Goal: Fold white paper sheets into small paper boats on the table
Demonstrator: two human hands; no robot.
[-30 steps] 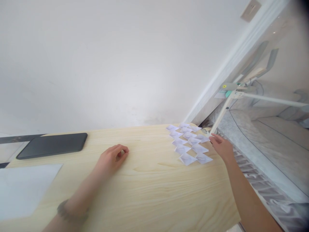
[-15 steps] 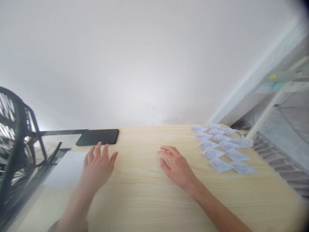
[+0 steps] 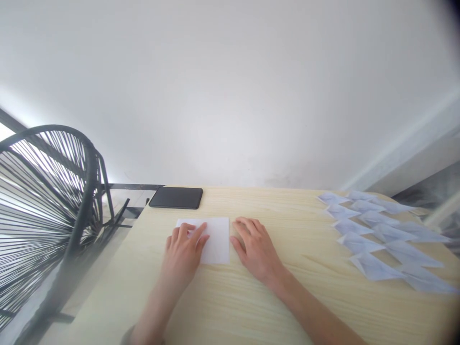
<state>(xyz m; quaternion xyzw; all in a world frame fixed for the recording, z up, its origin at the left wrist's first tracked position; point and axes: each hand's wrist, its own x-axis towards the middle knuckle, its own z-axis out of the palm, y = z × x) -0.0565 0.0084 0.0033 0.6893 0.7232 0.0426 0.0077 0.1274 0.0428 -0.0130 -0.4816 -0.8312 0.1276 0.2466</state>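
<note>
A white sheet of paper [image 3: 218,242] lies flat on the wooden table, in front of me. Resting on its left part is my left hand [image 3: 184,248], palm down with the fingers apart; it covers the sheet's left side. My right hand [image 3: 256,247] lies on the tabletop just past the sheet's right edge, fingers slightly bent and thumb apart, holding nothing. Between its fingertips and the paper there is a narrow gap. Several folded white paper pieces [image 3: 359,243] stand in rows at the table's right side.
A black phone [image 3: 176,197] lies at the back left of the wooden table [image 3: 230,306]. Left of the table stands a black chair with a corded back [image 3: 53,191]. A white wall [image 3: 230,96] rises behind the table's far edge.
The paper has moved from the table's left side to the middle, with my left hand over it. The view has turned left; my right hand stays near the middle.
</note>
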